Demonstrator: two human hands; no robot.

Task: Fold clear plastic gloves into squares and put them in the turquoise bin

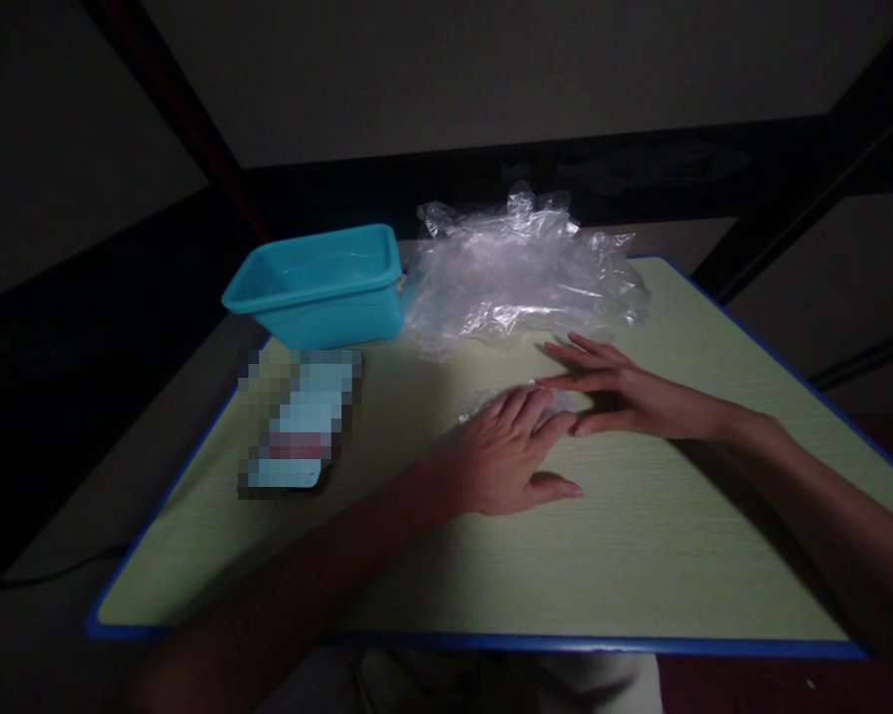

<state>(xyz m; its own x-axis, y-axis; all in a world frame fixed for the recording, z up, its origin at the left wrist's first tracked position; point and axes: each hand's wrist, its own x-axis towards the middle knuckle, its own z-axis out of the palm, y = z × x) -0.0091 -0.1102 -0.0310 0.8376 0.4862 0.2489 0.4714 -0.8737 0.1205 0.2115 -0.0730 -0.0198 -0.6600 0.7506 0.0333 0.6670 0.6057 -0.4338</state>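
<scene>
Near the middle of the table, a small piece of clear plastic [474,402] lies partly covered by my hands. My left hand [517,451] rests palm down over it, fingers extended and thumb apart. Just to its right is my right hand [602,389], its fingers spread, with fingertips close to the left hand and the plastic's right side. Neither hand is closed on anything. Behind them sits a wide heap of crumpled clear plastic bags [525,273]. What is under my left palm is hidden.
A turquoise plastic basket [342,312] stands at the back left of the light green table [640,555], which has a blue edge. In front of the basket lies a blurred-out flat object [309,416], probably a phone.
</scene>
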